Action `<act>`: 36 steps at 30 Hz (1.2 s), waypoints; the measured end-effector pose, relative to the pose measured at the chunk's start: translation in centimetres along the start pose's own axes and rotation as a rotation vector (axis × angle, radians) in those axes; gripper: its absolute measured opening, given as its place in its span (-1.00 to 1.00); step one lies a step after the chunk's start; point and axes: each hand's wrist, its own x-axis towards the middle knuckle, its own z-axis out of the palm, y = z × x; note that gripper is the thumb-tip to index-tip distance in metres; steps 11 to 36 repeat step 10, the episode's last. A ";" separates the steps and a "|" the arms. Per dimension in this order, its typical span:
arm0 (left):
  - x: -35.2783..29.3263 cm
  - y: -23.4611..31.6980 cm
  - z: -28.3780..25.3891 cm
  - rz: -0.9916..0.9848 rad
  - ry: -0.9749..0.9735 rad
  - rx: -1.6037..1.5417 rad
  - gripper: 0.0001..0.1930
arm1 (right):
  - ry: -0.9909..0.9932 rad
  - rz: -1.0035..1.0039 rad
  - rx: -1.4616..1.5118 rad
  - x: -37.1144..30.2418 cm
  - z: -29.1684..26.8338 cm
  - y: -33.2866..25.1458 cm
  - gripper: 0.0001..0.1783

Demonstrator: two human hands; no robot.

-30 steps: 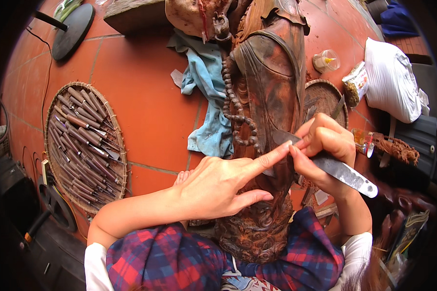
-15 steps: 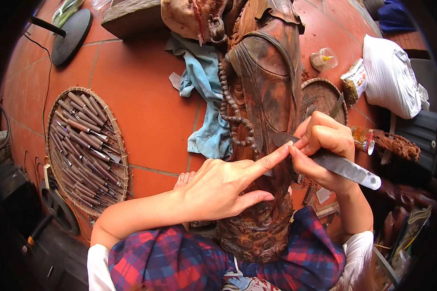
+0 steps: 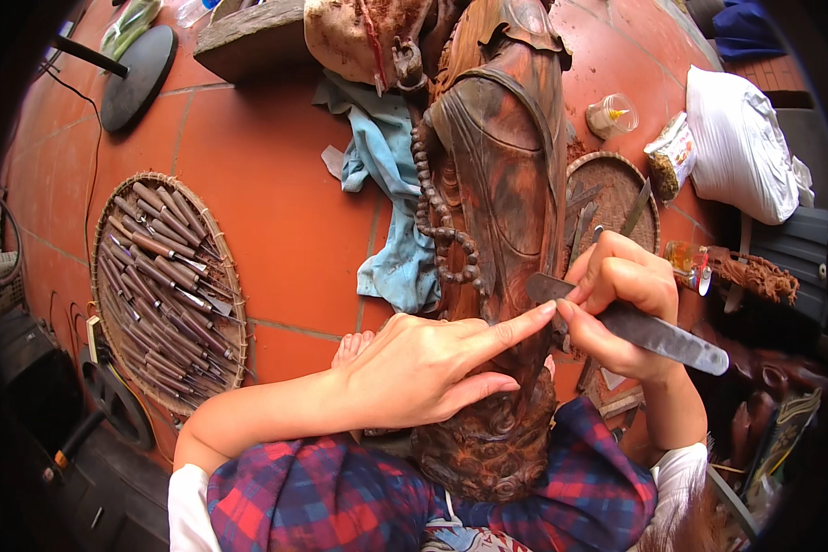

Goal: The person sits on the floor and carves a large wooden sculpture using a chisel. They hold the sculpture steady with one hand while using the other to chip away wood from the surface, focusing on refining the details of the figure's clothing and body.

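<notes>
A dark reddish-brown carved wooden statue (image 3: 511,202), with robe folds and a string of beads (image 3: 423,175), lies lengthwise before me, its ornate base between my knees. My right hand (image 3: 626,299) is closed round a flat metal scraper (image 3: 672,343). The tool's rounded dark tip lies over the robe's lower part, and its long end sticks out to the right. Across the lower statue reaches my left hand (image 3: 432,368), index finger stretched out to the scraper beside my right fingertips. Its thumb stands apart, and nothing is held in it.
At left, a round woven basket (image 3: 235,276) holds many wooden-handled carving tools. Another round tray (image 3: 607,164) with blades and dust sits right of the statue. A blue cloth (image 3: 386,166), a jar (image 3: 612,115), a white sack (image 3: 741,138) and a wooden block (image 3: 253,41) lie around on the tiles.
Both hands and the scraper have shifted slightly down and to the right along the statue. My grip looks the same.
</notes>
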 end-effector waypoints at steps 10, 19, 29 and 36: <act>-2.3 -1.4 0.7 0.036 0.054 -0.097 -0.90 | -0.200 0.113 0.297 -2.8 -2.0 -2.2 -0.72; -2.3 -1.4 0.7 0.036 0.054 -0.097 -0.90 | -0.200 0.113 0.297 -2.8 -2.0 -2.2 -0.72; -2.3 -1.4 0.7 0.036 0.054 -0.097 -0.90 | -0.200 0.113 0.297 -2.8 -2.0 -2.2 -0.72; -2.3 -1.4 0.7 0.036 0.054 -0.097 -0.90 | -0.200 0.113 0.297 -2.8 -2.0 -2.2 -0.72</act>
